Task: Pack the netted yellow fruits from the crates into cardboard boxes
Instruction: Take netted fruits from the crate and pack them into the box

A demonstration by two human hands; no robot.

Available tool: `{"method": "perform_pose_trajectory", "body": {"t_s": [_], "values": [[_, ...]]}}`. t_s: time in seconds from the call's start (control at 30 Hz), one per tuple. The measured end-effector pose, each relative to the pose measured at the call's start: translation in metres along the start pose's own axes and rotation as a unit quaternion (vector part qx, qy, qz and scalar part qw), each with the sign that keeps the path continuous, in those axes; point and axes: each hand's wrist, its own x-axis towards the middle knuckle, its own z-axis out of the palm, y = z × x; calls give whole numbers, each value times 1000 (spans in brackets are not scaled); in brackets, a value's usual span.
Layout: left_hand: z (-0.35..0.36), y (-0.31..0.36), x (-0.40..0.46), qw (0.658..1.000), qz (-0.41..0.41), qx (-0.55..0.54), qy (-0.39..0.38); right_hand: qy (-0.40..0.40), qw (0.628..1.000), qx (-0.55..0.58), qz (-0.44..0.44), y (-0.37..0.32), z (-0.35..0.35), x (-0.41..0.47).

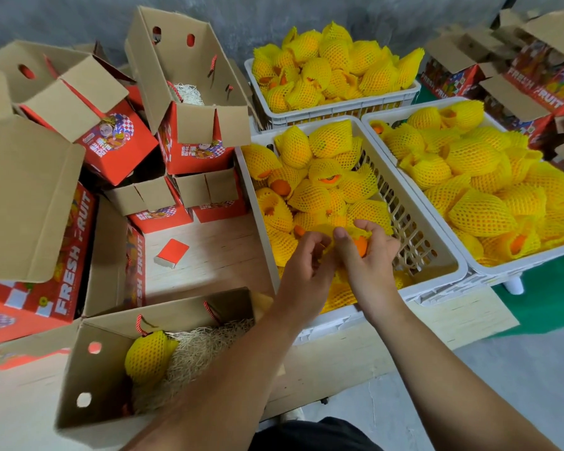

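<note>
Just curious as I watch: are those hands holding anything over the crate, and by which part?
Yes: both hands hold one orange fruit in yellow foam netting; right hand cups it, left hand pinches the netting.

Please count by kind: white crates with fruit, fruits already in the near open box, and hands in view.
White crates with fruit: 3
Netted fruit in the near open box: 1
Hands, left hand and right hand: 2
Total: 6

- Orange fruits in yellow diamond-mesh foam nets (pixel 326 190) filled white slatted plastic crates (pixel 430 255).
- Brown cardboard boxes (pixel 189 92) had red sides with white checks.
- Green mat (pixel 551 297) lay at the right.
</note>
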Motion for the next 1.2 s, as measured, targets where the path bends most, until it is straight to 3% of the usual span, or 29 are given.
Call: {"method": "perform_pose_trajectory", "body": {"t_s": [0.1, 0.13, 0.3, 0.43, 0.53, 0.6, 0.67, 0.83, 1.0, 1.07, 1.1, 1.17, 1.2], "values": [[-14, 9, -5, 999, 9, 11, 46, -112, 958, 253, 69, 2, 6, -12], [-20, 11, -7, 998, 15, 13, 53, -124, 951, 277, 55, 1, 9, -18], [-48, 25, -29, 998, 26, -23, 49, -46, 988, 126, -82, -9, 36, -40], [-83, 26, -48, 990, -17, -131, 54, -141, 971, 184, -64, -21, 53, -53], [-112, 21, -59, 987, -49, -127, 90, -96, 979, 160, -83, -35, 81, -67], [-131, 16, -67, 984, -52, -133, 108, -64, 974, 210, -48, -45, 103, -82], [-151, 12, -76, 981, -53, -160, 98, -86, 958, 272, 1, -52, 122, -96], [-210, 11, -106, 984, -63, -159, 48, -257, 910, 312, 87, -59, 156, -127], [-286, -2, -130, 984, -122, -108, 67, -206, 963, 146, 98, -54, 183, -150], [-305, -16, -135, 985, -164, 43, 13, -191, 971, 52, 133, -43, 189, -159], [-309, -25, -134, 969, -174, 158, -72, -198, 966, 23, 166, -38, 193, -162], [-304, -42, -129, 876, -192, 347, -274, -237, 946, -44, 218, -29, 203, -162], [-298, -47, -126, 824, -209, 407, -333, -261, 933, -100, 226, -27, 211, -160]]}}
